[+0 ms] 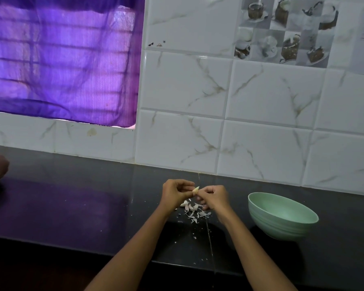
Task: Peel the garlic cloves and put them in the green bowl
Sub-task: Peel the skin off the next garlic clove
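- One bowl (pixel 282 215)
- One clove (pixel 195 190), held between two hands (pixel 176 191) (pixel 213 196)
- One heap of peels (pixel 194 208), too many to count

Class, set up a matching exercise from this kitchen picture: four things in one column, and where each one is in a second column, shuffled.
Things:
1. clove
2. bowl
3. peels
4. curtain

Places:
A. over the window, upper left
B. pinched between the left hand and right hand
C. on the counter, right of the hands
D. scattered on the counter below the hands

Pairs: 1-B, 2-C, 3-D, 4-A
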